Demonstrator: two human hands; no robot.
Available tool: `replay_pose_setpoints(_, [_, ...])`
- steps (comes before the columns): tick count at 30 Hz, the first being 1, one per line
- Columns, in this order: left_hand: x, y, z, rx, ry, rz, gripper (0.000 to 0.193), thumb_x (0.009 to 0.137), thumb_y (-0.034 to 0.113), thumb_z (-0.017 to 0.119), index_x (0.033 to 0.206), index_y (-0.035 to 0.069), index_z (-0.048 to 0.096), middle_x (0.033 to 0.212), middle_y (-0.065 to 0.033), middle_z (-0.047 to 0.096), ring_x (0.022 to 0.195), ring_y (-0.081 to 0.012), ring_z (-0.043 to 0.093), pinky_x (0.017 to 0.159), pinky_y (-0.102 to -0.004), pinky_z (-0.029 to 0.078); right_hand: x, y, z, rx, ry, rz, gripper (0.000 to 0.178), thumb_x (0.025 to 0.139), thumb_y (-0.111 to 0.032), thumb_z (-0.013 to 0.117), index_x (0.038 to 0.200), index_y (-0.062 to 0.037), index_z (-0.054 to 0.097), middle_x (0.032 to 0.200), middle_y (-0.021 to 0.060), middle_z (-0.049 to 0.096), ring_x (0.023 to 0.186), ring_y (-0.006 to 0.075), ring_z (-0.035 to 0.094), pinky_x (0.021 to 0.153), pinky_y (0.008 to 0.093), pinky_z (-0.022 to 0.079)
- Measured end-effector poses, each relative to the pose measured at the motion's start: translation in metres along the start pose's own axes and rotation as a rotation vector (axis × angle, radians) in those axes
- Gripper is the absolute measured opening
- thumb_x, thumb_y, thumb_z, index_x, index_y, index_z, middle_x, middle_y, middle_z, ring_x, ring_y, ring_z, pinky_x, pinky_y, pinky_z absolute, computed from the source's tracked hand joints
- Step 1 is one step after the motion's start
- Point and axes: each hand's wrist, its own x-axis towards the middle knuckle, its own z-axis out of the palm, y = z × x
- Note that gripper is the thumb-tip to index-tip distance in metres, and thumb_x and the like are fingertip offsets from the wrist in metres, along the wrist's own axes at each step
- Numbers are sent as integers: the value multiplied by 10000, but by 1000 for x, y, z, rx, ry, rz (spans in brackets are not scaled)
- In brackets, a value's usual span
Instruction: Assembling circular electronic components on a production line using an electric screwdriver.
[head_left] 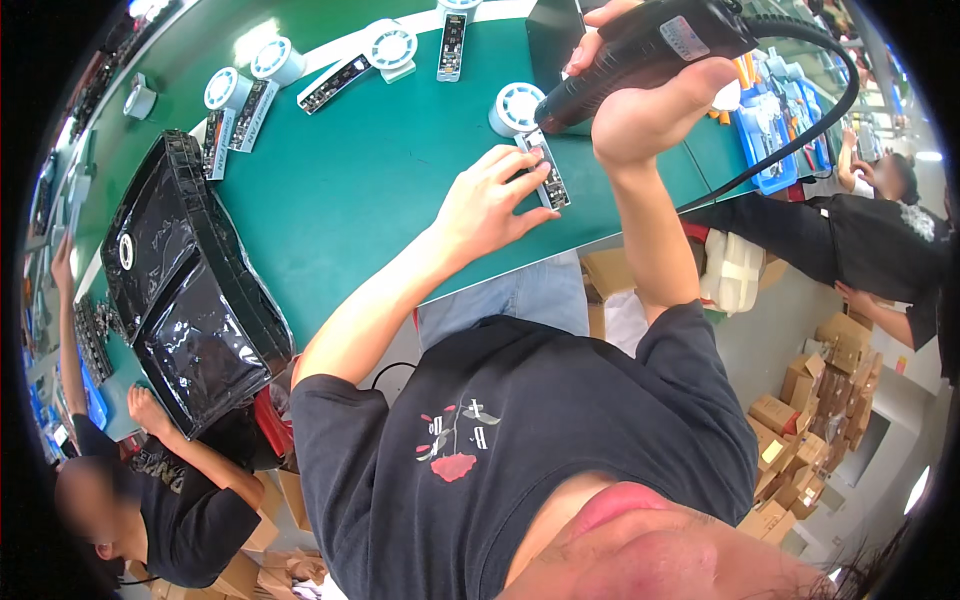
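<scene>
My right hand grips a thick black corded electric screwdriver. The tool slants down to the left. Its nose is at a small white device with a round slotted cap; whether it touches, and what is on its tip, I cannot make out. A narrow circuit board in a pale housing extends toward me from that cap. My left hand holds this board against the green table, its fingers over the upper part and the thumb by the lower end.
Similar devices with boards lie along the far side and left of the green table. A glossy black bag fills the left edge. Behind the screwdriver is a dark box. Blue bins stand right, near the screwdriver's cord. Co-workers flank me.
</scene>
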Motion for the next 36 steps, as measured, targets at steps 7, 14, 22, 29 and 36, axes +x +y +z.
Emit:
replay_pose_setpoints(7, [0,0,-1,0,-12,1,548,708,295,897,1146,21,713,1187,-110,673,1079,-285,646,878,-384,583,-3,5,-9,-49,-65,24,813,999,-757,350,1269,1,466,800,141,637,501,161,564,460,255,460])
replay_pose_setpoints(14, [0,0,-1,23,-11,13,559,705,296,898,1148,12,707,1210,-116,669,1074,-285,644,875,-383,583,-15,10,-7,117,-32,90,942,893,-871,400,1237,3,476,763,136,627,506,164,543,466,248,454])
replay_pose_setpoints(22, [0,3,0,-3,34,8,556,688,251,917,1152,15,723,1159,-113,687,1018,-282,665,859,-388,580,-5,8,-19,266,-241,244,968,881,-872,426,1311,-6,475,823,167,666,557,186,588,519,271,476])
replay_pose_setpoints(29, [1,4,-1,-4,27,26,562,691,240,913,1161,8,709,1184,-126,675,1015,-298,663,851,-392,582,-13,20,-43,415,-406,98,1075,838,-951,223,1325,-25,473,790,192,637,558,230,601,523,334,512])
replay_pose_setpoints(36, [5,6,-2,4,-2,30,560,701,237,910,1164,0,704,1178,-144,669,1018,-324,662,875,-417,570,-13,0,-21,648,-341,273,716,931,-666,646,1238,-29,531,794,113,658,556,155,586,510,264,470])
